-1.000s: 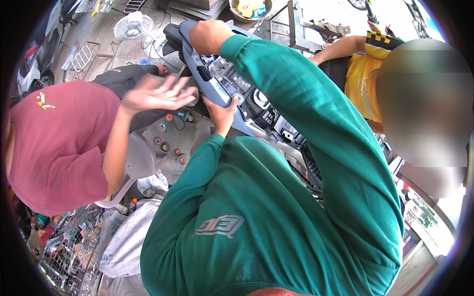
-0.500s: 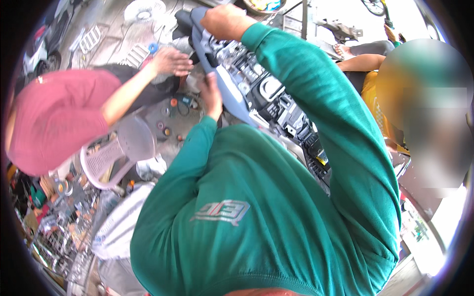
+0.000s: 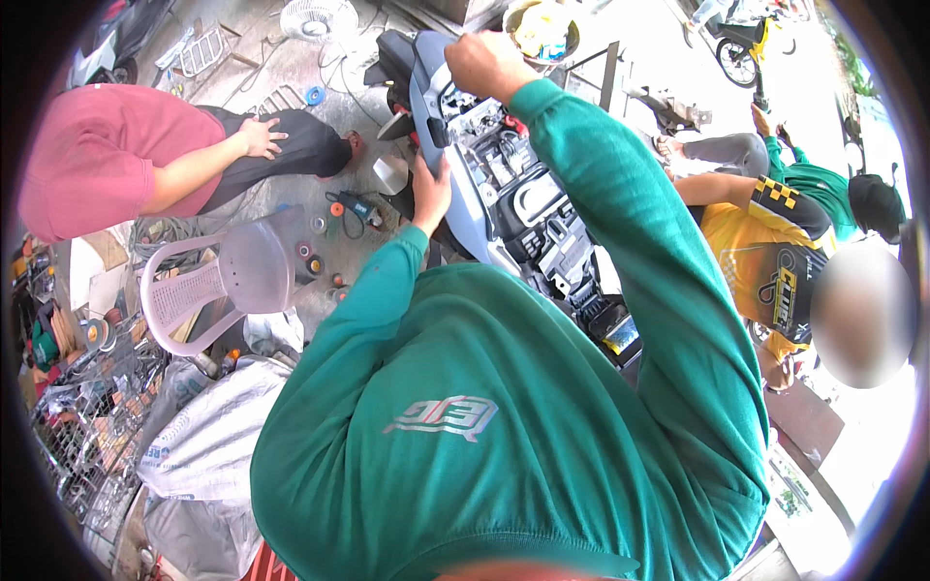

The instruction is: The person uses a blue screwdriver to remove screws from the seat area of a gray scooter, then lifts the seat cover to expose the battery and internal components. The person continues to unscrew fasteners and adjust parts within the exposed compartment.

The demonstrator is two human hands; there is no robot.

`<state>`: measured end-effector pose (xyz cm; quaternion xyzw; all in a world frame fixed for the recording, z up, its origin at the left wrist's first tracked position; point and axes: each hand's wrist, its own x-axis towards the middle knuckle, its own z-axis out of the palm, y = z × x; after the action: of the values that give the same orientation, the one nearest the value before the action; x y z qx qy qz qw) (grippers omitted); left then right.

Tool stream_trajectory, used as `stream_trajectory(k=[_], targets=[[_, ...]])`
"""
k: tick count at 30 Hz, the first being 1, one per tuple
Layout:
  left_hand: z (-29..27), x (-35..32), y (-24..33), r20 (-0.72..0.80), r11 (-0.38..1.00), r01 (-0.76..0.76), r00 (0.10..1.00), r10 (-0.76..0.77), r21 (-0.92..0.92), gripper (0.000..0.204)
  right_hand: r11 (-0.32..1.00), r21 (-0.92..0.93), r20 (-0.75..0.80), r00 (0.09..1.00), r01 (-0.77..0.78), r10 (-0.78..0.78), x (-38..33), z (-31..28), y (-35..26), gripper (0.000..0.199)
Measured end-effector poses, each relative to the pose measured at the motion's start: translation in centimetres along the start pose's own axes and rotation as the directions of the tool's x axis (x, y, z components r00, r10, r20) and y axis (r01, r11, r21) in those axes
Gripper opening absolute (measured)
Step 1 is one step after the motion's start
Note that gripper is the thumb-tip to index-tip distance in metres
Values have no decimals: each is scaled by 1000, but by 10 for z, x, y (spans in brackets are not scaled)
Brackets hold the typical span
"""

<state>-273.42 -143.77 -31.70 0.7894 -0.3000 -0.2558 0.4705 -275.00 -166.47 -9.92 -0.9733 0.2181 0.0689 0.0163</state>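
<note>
A long grey-blue side panel (image 3: 463,198) lies along the left flank of a motorcycle with its inner parts (image 3: 538,208) uncovered. My right hand (image 3: 489,66), high in the view, is closed at the panel's upper end; its fingertips are hidden. Lower down, my left hand (image 3: 432,197) holds the panel's outer edge, with the thumb on its face. Beside the left hand hang a dark flap and a pale box-like part (image 3: 390,175).
At left, a co-worker in maroon (image 3: 107,155) bends beside a plastic chair (image 3: 257,266). Small parts and a corded tool (image 3: 360,211) lie on the floor. A co-worker in yellow (image 3: 741,257) sits at right. A fan (image 3: 318,19) and a basin (image 3: 542,29) stand at the far side.
The maroon-clad co-worker's hand has drawn back from near the panel to their own leg. My view has shifted; both my hands stay at the panel, the left one slightly farther along it.
</note>
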Motion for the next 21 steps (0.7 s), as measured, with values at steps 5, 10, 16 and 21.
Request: stream_trajectory(k=[5,10,16,21], targets=[[-24,37,30,-105,892,-399,898,427,215,52,898,-217,165,921,382,-352,-7,4,5,18],[-22,124,58,270,662,-686,727,631,302,39,982,155,40,992,111,-118,-12,3,17,42],[-22,158,55,333,540,-795,607,722,278,18,832,514,-224,903,-210,366,-20,14,-9,37],[-22,159,60,376,427,-857,511,772,289,31,818,435,-161,861,-376,482,-48,17,-43,28]])
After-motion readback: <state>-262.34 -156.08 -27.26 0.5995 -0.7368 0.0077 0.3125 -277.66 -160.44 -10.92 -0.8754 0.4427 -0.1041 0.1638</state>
